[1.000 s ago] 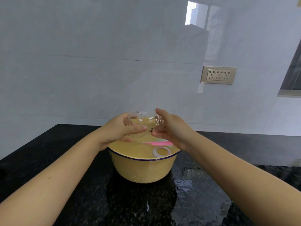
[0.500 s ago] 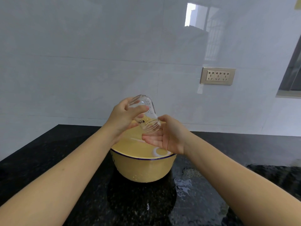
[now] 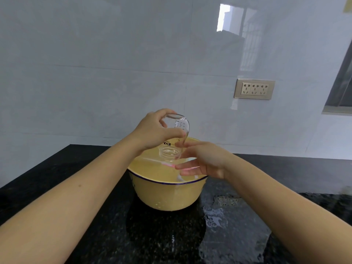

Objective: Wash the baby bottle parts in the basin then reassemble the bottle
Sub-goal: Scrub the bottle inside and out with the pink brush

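Compared with half a second ago, the clear bottle (image 3: 179,134) is tipped closer to fully upside down. Black stone counter (image 3: 76,187), wet on its right side, carries a yellow basin (image 3: 167,197) of water. The bottle hangs above the basin with its long axis nearly vertical, base up, threaded mouth pointing down and slightly toward the viewer, likely so that water drains back into the basin. The left hand (image 3: 152,132) grips the bottle's upper body, fingers and thumb curled round it. The right hand (image 3: 202,161) waits beside the mouth, holding nothing, fingers loosely straight. Whether a fingertip touches the neck is unclear. A pink part (image 3: 168,164) lies in the basin.
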